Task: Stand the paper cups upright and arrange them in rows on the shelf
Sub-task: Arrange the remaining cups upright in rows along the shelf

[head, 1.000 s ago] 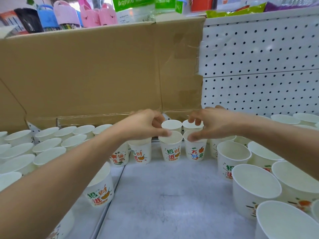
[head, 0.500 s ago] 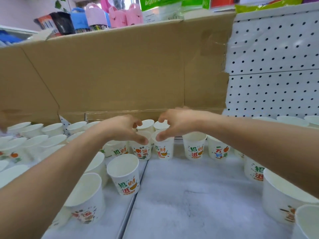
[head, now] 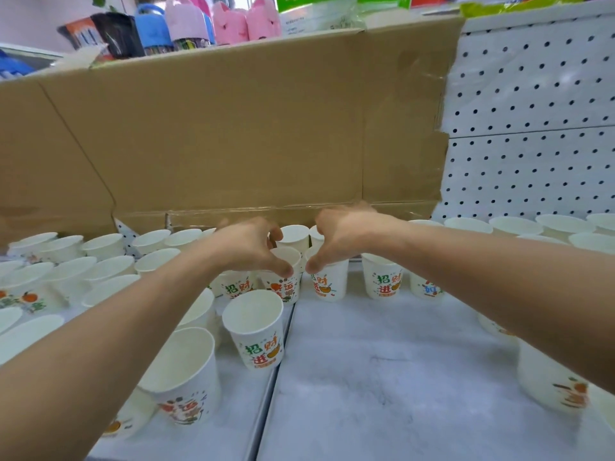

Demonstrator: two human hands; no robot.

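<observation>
grey marbled shelf (head: 382, 377) | cardboard (head: 233, 128) before pegboard (head: 532, 111) | left grip (head: 246, 244) pinches heart-print cup (head: 281, 289) | right grip (head: 346, 234) pinches neighbouring cup (head: 329, 286)

Both arms reach from the near edge toward far centre, bare. Left forearm (head: 116, 327) runs from near left diagonally up. Right forearm (head: 499, 277) comes in from the right and lies flatter. The hands meet mid-frame, backs up, thumbs nearly touching. Left hand (head: 248, 247) is palm down with curled fingers, thumb on the near rim of left cup (head: 283, 289), pinching it. Right hand (head: 346, 236) mirrors it, thumb on the near rim of right cup (head: 329, 282); its fingers curl down the far side, mostly hidden. Wrists straight, both hands level.
</observation>
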